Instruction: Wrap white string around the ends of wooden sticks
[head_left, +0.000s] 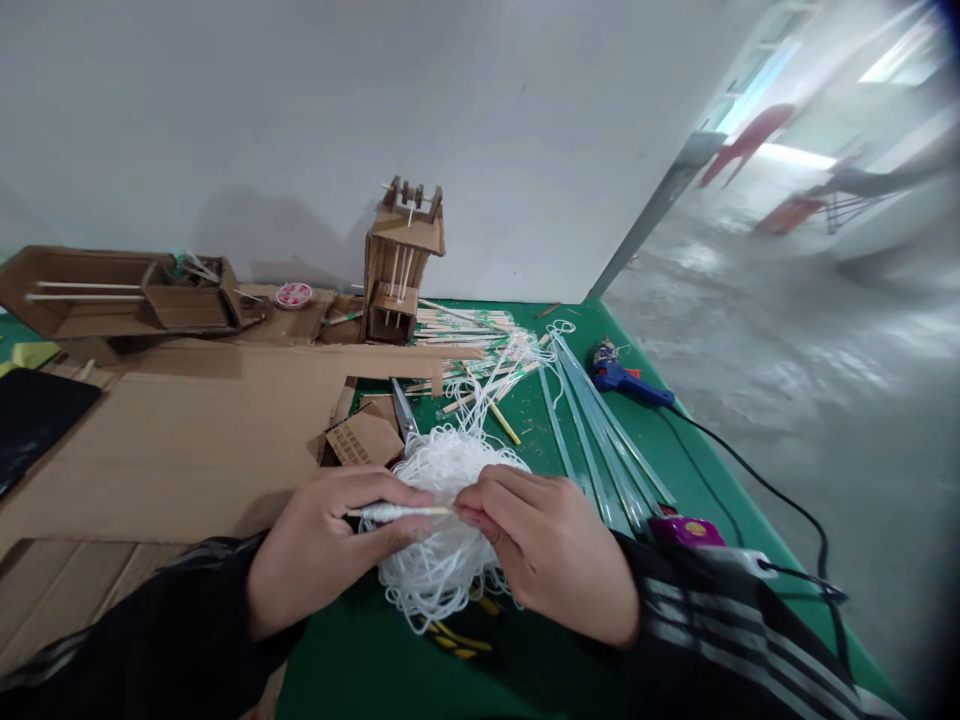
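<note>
Between my hands is a thin wooden stick (435, 511) with white string (384, 513) wound around its left part. My left hand (330, 540) grips the wound part between thumb and fingers. At the stick's right end, the fingertips of my right hand (551, 545) are pinched together, hiding that tip. Directly beneath both hands lies a large tangled heap of white string (439, 590), with loose strands running toward the back. Scissors (405, 410) lie just behind the heap, partly covered.
Cardboard sheets (202, 430) cover the left side, with a cardboard tower (401, 265) and a boat-shaped box (105, 290) against the wall. Loose sticks (465, 325) and clear glue sticks (600, 440) lie behind the heap. A blue glue gun (630, 383) trails its cord over the right table edge.
</note>
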